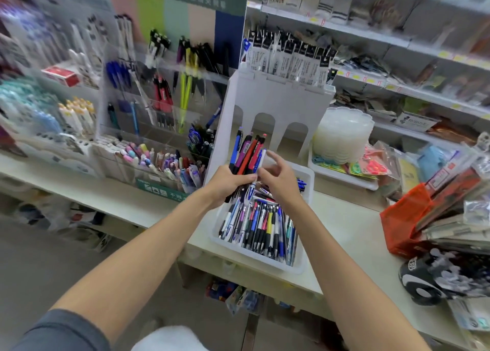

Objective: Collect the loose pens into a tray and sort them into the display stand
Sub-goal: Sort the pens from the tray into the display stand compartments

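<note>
A white tray sits on the counter, full of several loose pens in blue, black, red and yellow. Above its far end my left hand grips a bunch of pens that fan upward, blue, purple and red among them. My right hand is right beside it, pinching a white and blue pen at the edge of that bunch, with the upper fingers lifted. The clear tiered display stand with sorted pens stands to the left behind the tray.
A white arched rack with packaged refills stands directly behind the tray. Stacked clear lids and an orange mesh bin lie to the right. A low box of pastel pens sits left of the tray. Shelves line the back.
</note>
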